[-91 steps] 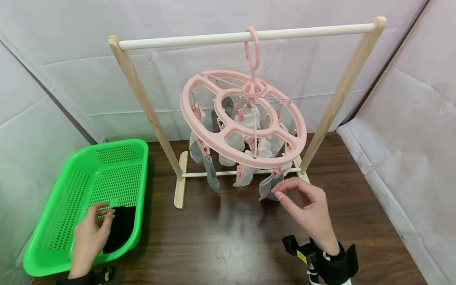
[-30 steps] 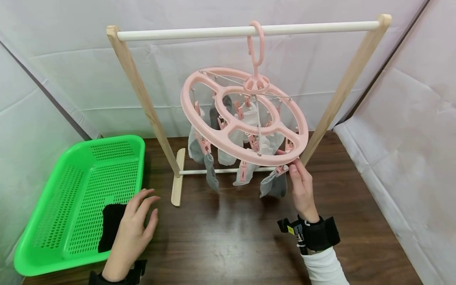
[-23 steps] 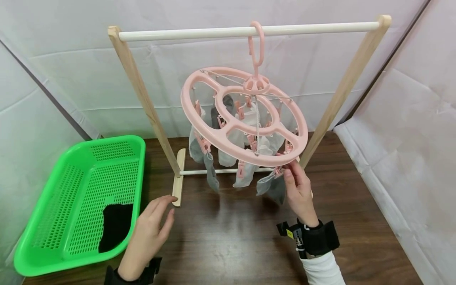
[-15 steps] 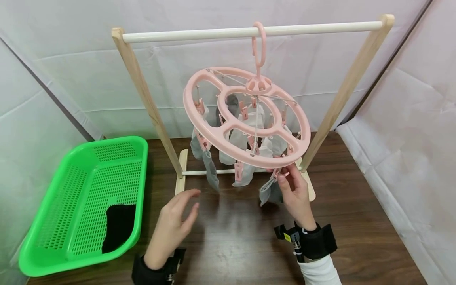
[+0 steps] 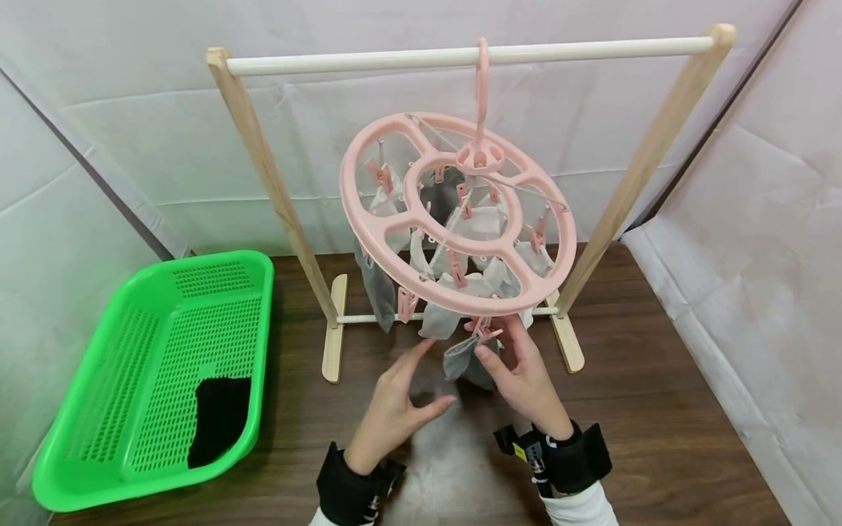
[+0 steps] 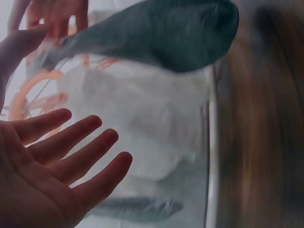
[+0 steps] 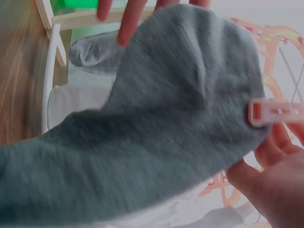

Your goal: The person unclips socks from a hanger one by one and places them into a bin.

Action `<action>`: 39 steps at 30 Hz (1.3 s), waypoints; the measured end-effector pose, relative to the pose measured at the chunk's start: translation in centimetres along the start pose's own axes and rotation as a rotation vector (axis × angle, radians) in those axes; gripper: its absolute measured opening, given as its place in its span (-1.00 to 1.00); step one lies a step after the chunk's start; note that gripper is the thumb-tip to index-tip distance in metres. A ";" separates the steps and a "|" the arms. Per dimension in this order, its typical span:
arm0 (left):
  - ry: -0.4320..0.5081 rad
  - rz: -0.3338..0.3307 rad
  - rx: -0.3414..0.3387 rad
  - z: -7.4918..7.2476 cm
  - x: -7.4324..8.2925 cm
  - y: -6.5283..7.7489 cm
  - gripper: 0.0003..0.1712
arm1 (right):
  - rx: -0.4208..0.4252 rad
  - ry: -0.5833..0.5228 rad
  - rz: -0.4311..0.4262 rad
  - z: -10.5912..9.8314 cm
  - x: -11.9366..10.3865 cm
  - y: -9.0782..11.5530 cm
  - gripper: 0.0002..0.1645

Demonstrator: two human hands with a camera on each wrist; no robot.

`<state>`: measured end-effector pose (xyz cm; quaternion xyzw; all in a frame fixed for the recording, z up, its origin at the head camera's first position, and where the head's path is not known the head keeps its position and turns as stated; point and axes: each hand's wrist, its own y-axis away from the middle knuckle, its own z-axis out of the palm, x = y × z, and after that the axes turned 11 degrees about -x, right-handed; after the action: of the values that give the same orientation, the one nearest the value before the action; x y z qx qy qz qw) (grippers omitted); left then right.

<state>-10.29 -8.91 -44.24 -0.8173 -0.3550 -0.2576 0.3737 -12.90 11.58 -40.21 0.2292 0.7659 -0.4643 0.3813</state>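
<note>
A pink oval clip hanger [image 5: 349, 183] hangs by its hook, with several grey and white socks clipped below it. At its front edge, my right hand [image 5: 529, 380] holds a grey sock [image 5: 460, 356] close to the pink clothespin [image 5: 485, 332] that bites its edge. In the right wrist view, the thumb meets this grey sock [image 7: 166, 118] just below the clothespin [image 7: 273, 112]; the fingertips behind are partly hidden. Left of that sock, my left hand [image 5: 395, 405] spreads its fingers and thumb, holding nothing. The left wrist view also shows the left hand [image 6: 52, 166] with fingers stretched out.
The hanger's hook sits on the white bar [image 5: 362, 66] of a stand with wooden posts [image 5: 658, 153]. A green basket [image 5: 151, 482] at the left contains a black cloth item [image 5: 220, 420]. White sheeting surrounds the dark wooden tabletop [image 5: 658, 409].
My left hand has left the basket and moved right, in front of the hanger. My right hand has come to the grey sock and shifted left with it, and the hanger has turned.
</note>
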 end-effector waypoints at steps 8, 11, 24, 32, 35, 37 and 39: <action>0.092 -0.033 0.113 2.8 0.4 -0.6 -0.37 | -0.030 0.011 0.027 1.0 -0.1 -0.3 -0.53; 0.094 -0.035 0.199 3.3 0.4 -0.4 -0.57 | -0.001 0.013 0.026 1.4 -0.1 -0.5 -0.62; 0.083 0.025 0.291 2.7 0.9 0.4 -0.74 | 0.155 -0.046 0.003 1.9 -1.2 -1.0 -0.56; 0.071 0.016 0.296 2.2 0.9 0.4 -0.78 | 0.201 -0.110 -0.053 1.6 -1.6 -1.2 -0.63; 0.050 0.012 0.298 2.0 0.7 0.6 -0.77 | 0.216 -0.118 -0.058 1.4 -1.6 -1.2 -0.64; 0.034 0.002 0.296 1.8 0.6 0.8 -0.74 | 0.221 -0.126 -0.054 1.2 -1.6 -1.2 -0.63; 0.023 -0.005 0.296 1.4 0.4 1.0 -0.72 | 0.224 -0.130 -0.042 1.1 -1.6 -1.2 -0.62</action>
<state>-9.04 -8.04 -45.21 -0.7494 -0.3869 -0.2130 0.4934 -12.37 10.05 -38.62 0.2237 0.6873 -0.5688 0.3925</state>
